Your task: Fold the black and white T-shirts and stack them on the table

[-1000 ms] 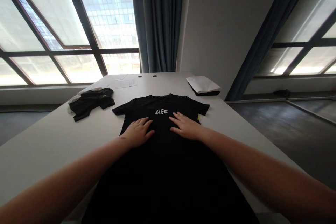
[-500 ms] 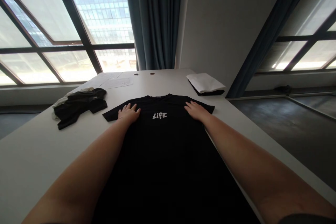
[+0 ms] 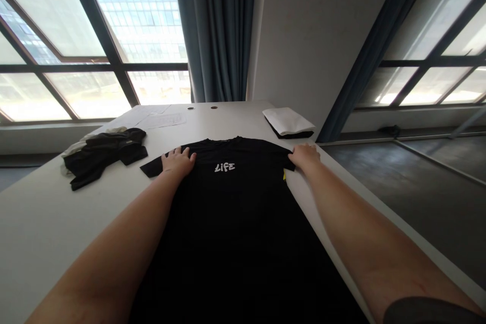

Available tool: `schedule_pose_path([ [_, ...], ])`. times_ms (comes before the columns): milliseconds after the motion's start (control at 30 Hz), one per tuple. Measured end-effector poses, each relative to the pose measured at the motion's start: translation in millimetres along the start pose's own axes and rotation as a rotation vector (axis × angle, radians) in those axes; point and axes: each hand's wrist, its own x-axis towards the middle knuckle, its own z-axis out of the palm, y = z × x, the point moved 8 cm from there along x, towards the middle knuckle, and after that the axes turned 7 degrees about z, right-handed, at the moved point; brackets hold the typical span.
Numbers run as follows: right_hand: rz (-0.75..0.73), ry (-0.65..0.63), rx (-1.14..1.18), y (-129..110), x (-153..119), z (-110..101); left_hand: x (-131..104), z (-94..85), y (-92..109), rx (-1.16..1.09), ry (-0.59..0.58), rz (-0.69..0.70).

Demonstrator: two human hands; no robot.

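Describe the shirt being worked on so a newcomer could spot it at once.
Find the white table by the windows. Spread over its middle is a black T-shirt. Bold white lettering across the chest sets it apart from the crumpled dark garment on the left and the folded, white-topped stack on the right.

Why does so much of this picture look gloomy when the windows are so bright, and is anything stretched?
Head view: the left window glares, partly washed out, likely leaving the black shirt underexposed, with little detail below its white lettering; head view: the right-hand curtain leans steeply, probably wide-angle distortion.
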Motion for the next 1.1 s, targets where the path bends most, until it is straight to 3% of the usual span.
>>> schedule_pose_path([
  [200,0.019,0.056,0.317,-10,4,-15,-3,3.8,20,-0.036,-0.051,0.101],
  [433,0.096,0.178,0.744,1,18,-32,1,10.0,19,-0.040,-0.091,0.099],
  [533,0.056,0.117,0.839,2,22,-27,2,10.0,19,-0.031,-0.089,0.099],
  [633,-0.024,-0.083,0.820,-1,23,-13,2,9.8,19,-0.028,-0.087,0.098],
  [700,-0.078,-0.150,0.763,-1,23,-8,2,10.2,19,-0.031,-0.090,0.100],
  [900,-0.122,0.024,0.716,-1,28,-23,2,11.5,18,-0.027,-0.099,0.092],
  [1100,-0.142,0.029,0.663,-19,24,-31,1,9.7,20,-0.014,-0.092,0.106],
])
